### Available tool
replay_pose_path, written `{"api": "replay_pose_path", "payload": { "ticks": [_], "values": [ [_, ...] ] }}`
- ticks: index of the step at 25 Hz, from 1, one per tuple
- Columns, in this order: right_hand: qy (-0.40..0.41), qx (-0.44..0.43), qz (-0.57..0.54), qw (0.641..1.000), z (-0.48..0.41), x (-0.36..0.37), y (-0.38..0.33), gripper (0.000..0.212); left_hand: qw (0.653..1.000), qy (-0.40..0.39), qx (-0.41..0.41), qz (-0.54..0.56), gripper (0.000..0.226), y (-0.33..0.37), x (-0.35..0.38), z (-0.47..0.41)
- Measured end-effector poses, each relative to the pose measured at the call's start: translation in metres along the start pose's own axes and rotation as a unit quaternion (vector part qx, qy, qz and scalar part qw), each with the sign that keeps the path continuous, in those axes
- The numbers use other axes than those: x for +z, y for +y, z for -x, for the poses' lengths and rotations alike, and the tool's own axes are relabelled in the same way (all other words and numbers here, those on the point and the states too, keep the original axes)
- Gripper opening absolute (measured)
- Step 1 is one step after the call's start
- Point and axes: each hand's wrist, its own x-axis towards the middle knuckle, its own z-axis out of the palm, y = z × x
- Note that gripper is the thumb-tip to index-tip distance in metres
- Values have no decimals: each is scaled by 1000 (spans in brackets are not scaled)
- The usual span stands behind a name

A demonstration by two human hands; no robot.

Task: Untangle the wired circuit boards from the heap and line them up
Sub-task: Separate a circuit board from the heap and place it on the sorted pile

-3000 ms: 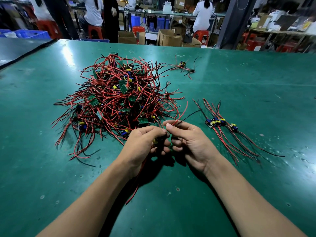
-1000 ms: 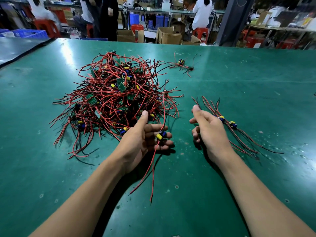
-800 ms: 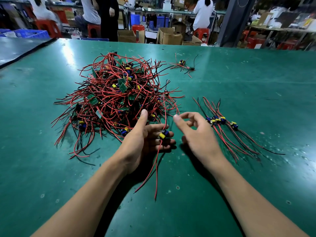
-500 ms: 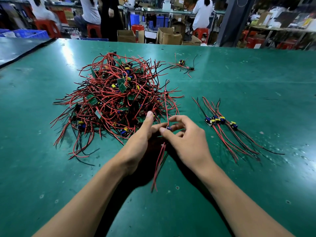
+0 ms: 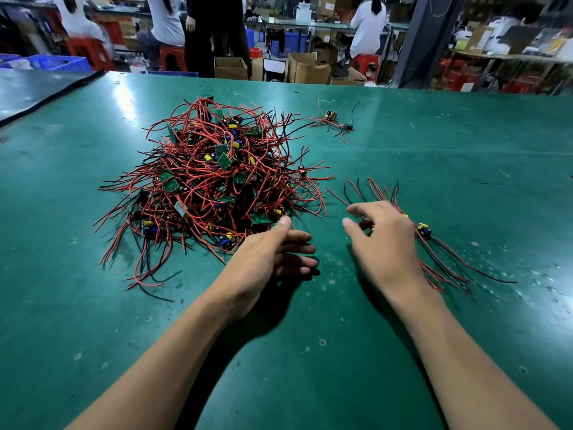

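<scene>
A big heap of red and black wires with small green circuit boards (image 5: 217, 181) lies on the green table (image 5: 449, 144), left of centre. To its right sits a short row of sorted boards (image 5: 424, 230), their wires fanned towards me. My left hand (image 5: 273, 252) lies open at the heap's near right edge, thumb raised, holding nothing. My right hand (image 5: 381, 240) hovers over the left end of the row with thumb and fingers spread; it hides the boards under it.
A small loose cluster of wired boards (image 5: 333, 119) lies farther back on the table. A dark second table (image 5: 31, 88) adjoins at the far left. Beyond the far edge are cardboard boxes (image 5: 307, 69), red stools and several people.
My right hand took the board with its red wires from my left hand and moved right over the sorted row. The left hand now lies empty and open.
</scene>
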Motion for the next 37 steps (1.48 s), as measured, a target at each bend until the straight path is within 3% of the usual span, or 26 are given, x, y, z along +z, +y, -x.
{"api": "replay_pose_path", "payload": {
  "ticks": [3,6,9,12,16,20,22,26,32,34,37],
  "values": [
    [-102,-22,4,995,6,16,-7,20,999,-6,32,-26,20,-3,-1,2],
    [-101,17,30,994,3,17,1,27,993,13,67,-92,11,-4,-1,5],
    [-96,47,20,994,1,13,5,30,966,101,122,-203,12,-3,-3,7],
    [-100,16,3,995,5,16,-3,28,932,199,161,-255,21,-1,-10,4],
    [-107,-15,-56,993,9,18,-15,18,930,250,177,-204,24,1,-13,2],
    [-94,8,-123,988,10,16,-18,9,928,276,200,-151,27,2,-16,2],
    [-66,23,-158,985,11,18,-21,9,930,274,191,-152,27,2,-17,0],
    [32,11,-224,974,10,26,-39,9,932,275,172,-161,3,2,-20,-7],
    [74,-64,-275,956,-20,33,-107,7,944,244,171,-139,8,4,-21,-1],
    [81,-65,-267,958,-41,33,-137,15,949,247,165,-105,15,4,-21,-2],
    [14,-3,-216,976,-68,38,-167,52,948,262,151,-98,18,3,-20,-5]
  ]
}}
